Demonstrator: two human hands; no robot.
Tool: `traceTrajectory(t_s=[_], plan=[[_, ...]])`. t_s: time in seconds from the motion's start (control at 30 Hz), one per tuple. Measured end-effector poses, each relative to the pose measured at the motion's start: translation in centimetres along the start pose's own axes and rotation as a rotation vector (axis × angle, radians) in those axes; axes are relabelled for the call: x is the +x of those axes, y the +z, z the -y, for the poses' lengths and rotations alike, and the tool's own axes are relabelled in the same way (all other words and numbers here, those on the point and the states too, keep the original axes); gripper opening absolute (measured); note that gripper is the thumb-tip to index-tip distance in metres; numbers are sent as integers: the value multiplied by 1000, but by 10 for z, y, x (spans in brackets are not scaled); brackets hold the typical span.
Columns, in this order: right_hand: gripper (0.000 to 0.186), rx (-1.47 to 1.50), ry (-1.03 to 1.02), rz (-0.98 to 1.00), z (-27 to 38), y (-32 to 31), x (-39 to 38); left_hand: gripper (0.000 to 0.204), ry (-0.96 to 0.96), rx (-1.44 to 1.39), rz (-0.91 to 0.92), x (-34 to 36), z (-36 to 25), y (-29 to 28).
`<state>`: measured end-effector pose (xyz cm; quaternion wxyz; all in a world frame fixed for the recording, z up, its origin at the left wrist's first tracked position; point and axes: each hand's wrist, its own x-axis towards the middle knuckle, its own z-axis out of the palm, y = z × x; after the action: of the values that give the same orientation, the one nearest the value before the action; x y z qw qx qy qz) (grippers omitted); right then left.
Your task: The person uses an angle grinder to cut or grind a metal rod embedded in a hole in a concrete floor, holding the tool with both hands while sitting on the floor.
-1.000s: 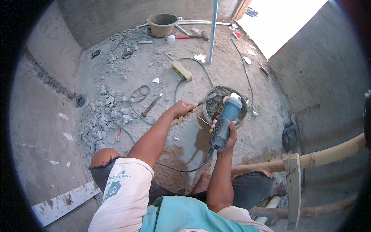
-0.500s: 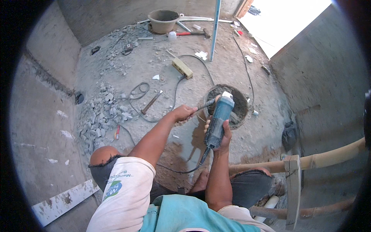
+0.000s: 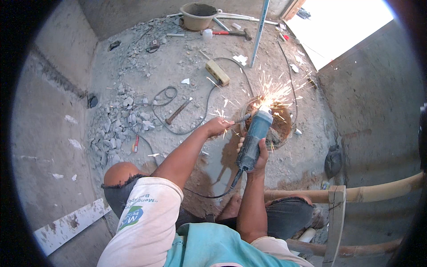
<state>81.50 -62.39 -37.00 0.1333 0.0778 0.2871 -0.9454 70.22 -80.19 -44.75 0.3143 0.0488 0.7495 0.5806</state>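
My right hand is wrapped round the blue body of an angle grinder, its head pointing away from me and its cord trailing back toward my legs. My left hand is closed on a dark steel rod, whose far end meets the grinder's head. Bright sparks spray up and outward from that contact, and their glare hides the disc and the rod's tip. Below the tool stands a round bucket with grey mortar-like stuff inside.
A power strip with looping cable lies ahead, near a loose metal rod. Broken rubble covers the left floor. A blue pipe, a red-handled hammer and a tub are farther off. Bamboo poles stand at right.
Sparks now fly where the rod meets the grinder; half a second ago there were none. Both hands keep their grips, and the view has shifted slightly.
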Motion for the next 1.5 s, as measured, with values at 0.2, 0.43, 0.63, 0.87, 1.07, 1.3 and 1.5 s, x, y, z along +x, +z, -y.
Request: traceTrajectory(t_s=[0.2, 0.43, 0.63, 0.87, 1.07, 1.3, 1.5], plan=[[66, 9, -10, 1, -1, 3, 1, 46, 20, 7, -7, 1, 3, -1], [63, 2, -8, 7, 1, -1, 0, 41, -4, 55, -33, 1, 0, 2], [63, -1, -6, 13, 1, 0, 0, 42, 33, 25, -27, -1, -1, 2], [64, -13, -6, -17, 0, 1, -3, 44, 55, 72, -44, -5, -4, 0], [66, -13, -45, -18, 2, 4, -5, 45, 78, 20, -111, -9, -6, 4], [68, 8, -122, -43, 10, -6, -8, 48, 90, 54, -105, -8, -7, 6], [68, 4, -102, 1, 9, 2, -6, 49, 66, 81, -74, -3, -2, 2]])
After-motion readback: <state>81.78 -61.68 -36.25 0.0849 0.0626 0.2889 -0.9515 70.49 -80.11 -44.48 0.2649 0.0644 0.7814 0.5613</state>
